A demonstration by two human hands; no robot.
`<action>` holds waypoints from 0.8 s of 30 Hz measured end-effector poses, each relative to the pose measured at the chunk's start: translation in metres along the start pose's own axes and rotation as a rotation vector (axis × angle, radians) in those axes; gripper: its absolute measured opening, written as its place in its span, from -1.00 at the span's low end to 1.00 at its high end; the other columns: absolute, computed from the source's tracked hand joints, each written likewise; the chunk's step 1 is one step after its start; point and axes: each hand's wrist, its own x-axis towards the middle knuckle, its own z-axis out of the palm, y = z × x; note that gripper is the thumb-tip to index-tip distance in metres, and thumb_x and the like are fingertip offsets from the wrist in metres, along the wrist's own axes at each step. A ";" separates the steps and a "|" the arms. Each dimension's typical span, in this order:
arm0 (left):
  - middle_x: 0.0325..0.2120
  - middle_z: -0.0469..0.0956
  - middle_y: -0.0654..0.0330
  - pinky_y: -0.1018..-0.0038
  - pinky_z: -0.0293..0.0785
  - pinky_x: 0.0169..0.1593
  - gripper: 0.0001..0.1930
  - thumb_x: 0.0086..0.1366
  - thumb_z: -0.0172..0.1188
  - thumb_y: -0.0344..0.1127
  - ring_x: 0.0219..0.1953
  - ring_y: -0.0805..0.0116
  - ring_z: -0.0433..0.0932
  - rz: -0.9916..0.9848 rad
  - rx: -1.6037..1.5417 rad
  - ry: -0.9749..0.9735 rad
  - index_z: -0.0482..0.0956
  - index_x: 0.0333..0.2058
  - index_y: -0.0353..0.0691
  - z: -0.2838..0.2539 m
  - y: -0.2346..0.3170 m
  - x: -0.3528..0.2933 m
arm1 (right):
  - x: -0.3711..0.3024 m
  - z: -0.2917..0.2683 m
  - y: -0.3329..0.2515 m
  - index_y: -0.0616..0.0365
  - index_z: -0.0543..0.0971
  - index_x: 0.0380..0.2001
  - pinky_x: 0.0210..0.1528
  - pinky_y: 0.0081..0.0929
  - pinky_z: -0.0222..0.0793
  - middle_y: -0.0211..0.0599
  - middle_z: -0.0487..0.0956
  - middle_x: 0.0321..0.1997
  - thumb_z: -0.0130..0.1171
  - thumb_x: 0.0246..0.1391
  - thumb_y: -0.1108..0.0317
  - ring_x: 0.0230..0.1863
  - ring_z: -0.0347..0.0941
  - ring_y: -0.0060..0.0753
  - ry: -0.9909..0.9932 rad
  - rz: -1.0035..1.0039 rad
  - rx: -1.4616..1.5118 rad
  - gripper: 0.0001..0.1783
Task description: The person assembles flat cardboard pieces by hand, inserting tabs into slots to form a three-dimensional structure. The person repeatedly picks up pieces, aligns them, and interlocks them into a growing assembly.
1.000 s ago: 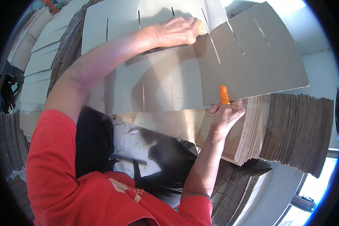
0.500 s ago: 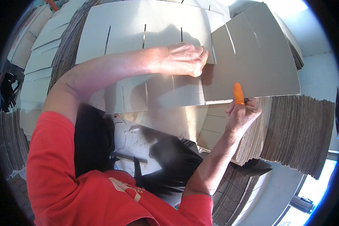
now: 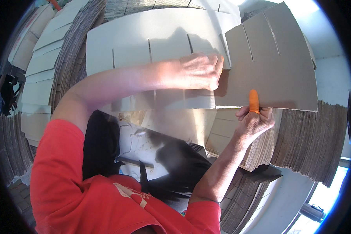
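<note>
A large pale slotted cardboard sheet (image 3: 121, 35) lies in front of me. My left hand (image 3: 202, 71) reaches across it, closed at the sheet's right end. Its fingertips are mostly hidden, with a bit of orange showing. A greyer slotted cardboard sheet (image 3: 277, 74) adjoins on the right, tilted and partly overlapping the pale one. My right hand (image 3: 257, 119) pinches this sheet's near edge from below. An orange finger cot (image 3: 254, 100) covers one of its digits and lies against the sheet's face.
Stacks of cardboard surround me: a tall stack (image 3: 306, 136) at right, slotted sheets (image 3: 41, 64) at left, and more ribbed edges (image 3: 241, 202) lower right. Another slotted pile (image 3: 134, 4) shows beyond the pale sheet. My legs and a white surface (image 3: 134, 144) are below.
Both cardboard sheets have shifted right and slightly nearer, with my left hand moving along. The pile beyond the pale sheet is now more exposed. My right hand has moved slightly right and nearer.
</note>
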 end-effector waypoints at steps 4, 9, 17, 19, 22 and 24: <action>-0.39 0.42 -0.07 0.57 0.53 -0.66 -0.77 -0.10 0.21 -0.50 -0.44 0.40 0.46 -0.091 -0.091 0.010 0.55 -0.45 -0.61 0.016 0.003 -0.013 | 0.005 0.000 -0.013 0.33 0.58 -0.46 -0.79 -0.71 0.10 -0.31 0.40 -0.83 -0.06 0.07 0.34 -0.84 0.27 -0.64 -0.059 0.124 0.055 -0.71; -0.37 0.44 -0.14 0.61 0.54 -0.63 -0.74 -0.08 0.19 -0.50 -0.43 0.33 0.46 0.030 -0.013 0.028 0.55 -0.42 -0.64 0.014 0.002 -0.018 | 0.004 0.002 -0.009 0.35 0.57 -0.51 -0.80 -0.71 0.06 -0.36 0.35 -0.88 -0.18 -0.05 0.49 -0.85 0.25 -0.65 -0.045 0.107 0.035 -0.71; -0.40 0.48 0.02 0.31 0.58 -0.43 -0.63 -0.11 0.37 -0.15 -0.43 0.19 0.52 -0.059 -0.431 0.098 0.55 -0.50 -0.39 -0.025 0.071 -0.019 | -0.002 0.021 0.004 0.28 0.46 -0.70 -0.79 -0.65 0.14 -0.43 0.33 -0.84 -0.26 -0.23 0.74 -0.83 0.32 -0.63 -0.025 0.020 -0.128 -0.72; -0.41 0.46 0.08 0.27 0.57 -0.34 -0.55 0.00 0.38 -0.03 -0.41 0.17 0.50 -0.233 -0.688 0.186 0.55 -0.36 -0.35 -0.021 0.036 -0.006 | -0.009 0.024 -0.003 0.31 0.46 -0.69 -0.81 -0.62 0.16 -0.39 0.37 -0.82 -0.27 -0.22 0.75 -0.83 0.32 -0.62 0.025 0.185 -0.008 -0.72; -0.30 0.47 0.07 0.22 0.50 -0.13 -0.37 0.14 0.30 0.08 -0.19 0.13 0.50 -0.562 -0.401 0.292 0.43 -0.01 -0.31 0.003 -0.056 0.017 | -0.013 0.015 0.009 0.35 0.45 -0.67 -0.84 -0.59 0.17 -0.29 0.42 -0.79 -0.30 -0.26 0.75 -0.86 0.32 -0.57 0.004 0.160 -0.082 -0.72; -0.29 0.50 0.08 0.25 0.46 -0.04 -0.52 0.25 0.21 -0.10 -0.13 0.12 0.50 -0.563 0.144 0.401 0.41 0.03 -0.27 0.071 -0.131 -0.001 | -0.011 0.021 0.004 0.33 0.43 -0.69 -0.84 -0.59 0.18 -0.29 0.41 -0.80 -0.31 -0.27 0.75 -0.87 0.31 -0.56 -0.026 0.148 -0.082 -0.73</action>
